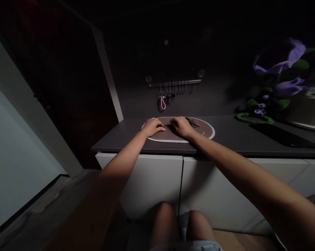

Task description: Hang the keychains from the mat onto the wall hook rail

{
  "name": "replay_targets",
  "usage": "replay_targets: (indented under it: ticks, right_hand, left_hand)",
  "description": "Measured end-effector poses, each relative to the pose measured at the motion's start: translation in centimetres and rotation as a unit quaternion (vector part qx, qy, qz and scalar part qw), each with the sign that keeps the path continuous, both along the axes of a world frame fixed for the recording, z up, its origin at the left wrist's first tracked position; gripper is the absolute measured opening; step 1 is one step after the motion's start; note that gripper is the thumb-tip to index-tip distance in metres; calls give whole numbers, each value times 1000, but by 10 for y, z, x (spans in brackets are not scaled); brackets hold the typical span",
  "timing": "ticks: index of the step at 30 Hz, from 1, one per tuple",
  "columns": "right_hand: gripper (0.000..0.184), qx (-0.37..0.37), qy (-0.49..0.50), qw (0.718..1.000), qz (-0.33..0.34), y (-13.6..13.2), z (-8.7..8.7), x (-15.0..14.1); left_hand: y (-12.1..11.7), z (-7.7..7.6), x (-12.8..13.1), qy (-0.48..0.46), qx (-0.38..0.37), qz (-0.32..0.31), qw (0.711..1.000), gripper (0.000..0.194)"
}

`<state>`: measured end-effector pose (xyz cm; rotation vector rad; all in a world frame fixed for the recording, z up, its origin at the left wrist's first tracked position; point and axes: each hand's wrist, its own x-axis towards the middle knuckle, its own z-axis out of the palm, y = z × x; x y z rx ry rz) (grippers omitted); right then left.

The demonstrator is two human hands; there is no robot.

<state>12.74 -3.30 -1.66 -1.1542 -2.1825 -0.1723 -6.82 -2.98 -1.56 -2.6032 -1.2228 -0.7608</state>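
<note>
My left hand (153, 127) is over the left part of an oval brown mat (173, 136) with a white rim. Its fingers are curled round something small and dark that I cannot make out. To its right, my right hand (182, 126) rests low over the mat, fingers bent and held together; whatever they grip, if anything, is hidden. Just beyond the right hand lies a small bunch of keys (192, 122) with green and red pieces, partly covered by that hand. The two hands are apart.
On the wall, a clear hook rail (175, 83) carries several keys (170, 97) and a pink loop (163, 103). Rightward on the dark counter (126, 134) are purple flowers (280, 62), a green ring (255, 119) and a flat black slab (288, 135). White cabinet doors (157, 181) stand below.
</note>
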Motion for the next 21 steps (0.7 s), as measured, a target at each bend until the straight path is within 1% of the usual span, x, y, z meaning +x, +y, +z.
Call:
replay_targets:
  ticks: [2,6,9,12,17,21]
  right_hand:
    - [23,-1,-11,1000,-2,1,-1,-1]
    - [22,-9,-19,1000,-6,2,-1,-3]
    - [22,-2,-25,1000,-14,3,-1,-3]
    - [21,-3,-23,1000,-7,5,0,-5]
    - [20,-17,-4,1000,22,7,3,-8]
    - [19,-38,34,998,35,9,3,-9]
  left_hand:
    - [0,-1,1,10,3,5,1000,27]
    - [-3,0,4,37,12,16,999,25]
    - [-7,1,8,54,26,16,998,24]
    - [-9,2,11,58,45,21,997,24]
    - [-10,5,11,21,78,40,996,27]
    - [-11,7,12,-23,88,63,994,26]
